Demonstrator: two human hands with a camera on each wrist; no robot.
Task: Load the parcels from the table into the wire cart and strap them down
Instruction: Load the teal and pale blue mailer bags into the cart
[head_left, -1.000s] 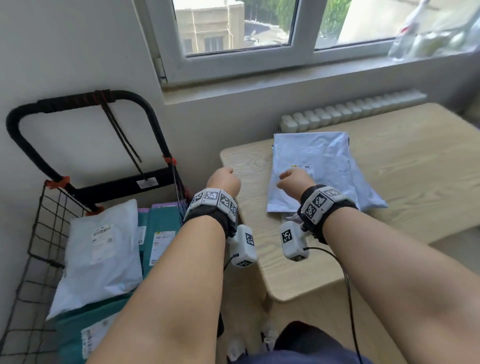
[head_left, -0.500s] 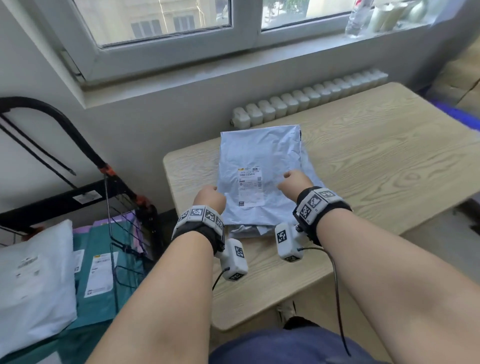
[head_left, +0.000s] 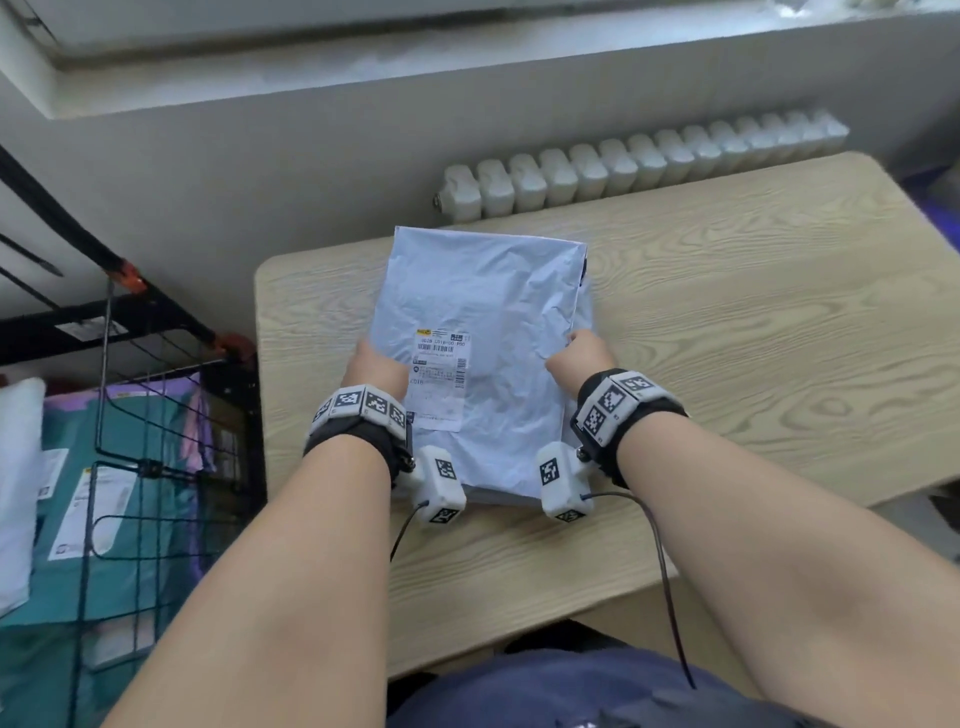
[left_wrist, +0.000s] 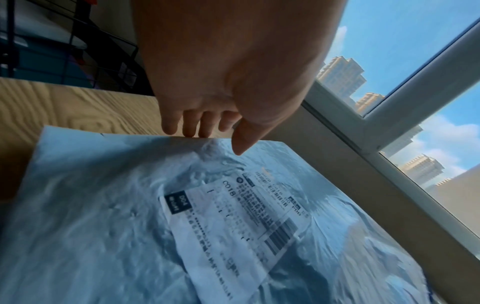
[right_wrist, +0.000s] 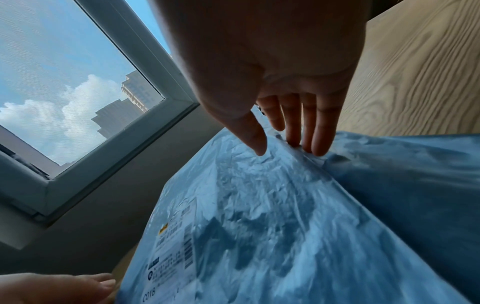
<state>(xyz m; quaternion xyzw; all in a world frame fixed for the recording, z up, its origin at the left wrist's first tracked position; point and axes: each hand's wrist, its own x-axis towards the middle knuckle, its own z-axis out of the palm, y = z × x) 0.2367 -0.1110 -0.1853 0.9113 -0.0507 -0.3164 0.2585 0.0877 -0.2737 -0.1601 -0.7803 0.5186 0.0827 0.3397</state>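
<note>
A pale blue plastic mailer parcel (head_left: 483, 312) with a white label (head_left: 441, 374) lies on the wooden table (head_left: 727, 338), stacked on a second pale blue parcel (right_wrist: 402, 174). My left hand (head_left: 371, 364) is at the top parcel's left edge; the left wrist view shows the fingers (left_wrist: 194, 131) behind that edge and the thumb over the top. My right hand (head_left: 582, 353) takes the right edge, with its thumb on top and its fingers (right_wrist: 317, 144) tucked into the fold between the two parcels. The black wire cart (head_left: 98, 457) stands to the table's left.
Inside the cart lie teal parcels (head_left: 67, 571), a white one (head_left: 15, 493) and a purple one (head_left: 171, 395). Black cords (head_left: 31, 260) hang by its black handle frame (head_left: 78, 244). A white radiator (head_left: 623, 161) runs behind the table under the window sill.
Both hands have moved forward from the parcel's near end to its left and right edges and taken hold. The head view has swung right and down, away from the cart.
</note>
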